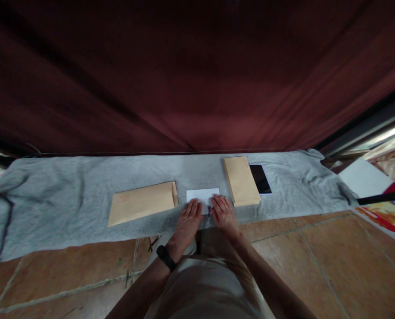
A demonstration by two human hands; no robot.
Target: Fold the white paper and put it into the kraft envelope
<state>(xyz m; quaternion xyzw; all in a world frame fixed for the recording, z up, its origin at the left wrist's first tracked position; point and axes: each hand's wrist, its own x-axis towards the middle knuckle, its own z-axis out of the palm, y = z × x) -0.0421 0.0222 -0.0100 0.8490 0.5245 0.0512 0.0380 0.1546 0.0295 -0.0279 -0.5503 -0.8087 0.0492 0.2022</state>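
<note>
White paper (202, 195), a small folded sheet, lies on the grey cloth (67, 190) in the gap between two envelopes, just ahead of the knees; it is pressed flat at its near edge by both hands; the left hand (188, 219) is laid palm down with its fingers (192, 206) stretched out and close together, their tips on the sheet's near left corner; the right hand (223, 212) is set likewise, its fingers (219, 202) extended and only slightly spread, resting on the near right corner; nothing is gripped by either hand. The sheet looks already folded down to a narrow shape, so creasing seems the step in hand, though whether another fold is left cannot be told; no paper is seen inside an envelope yet. A brown envelope (141, 203) lies flat just to the left; a stack of envelopes (240, 180) lies just to the right; a dark phone (260, 178) is set beside that stack; a red curtain (191, 75) hangs behind; tiled floor (317, 248) lies in front.
</note>
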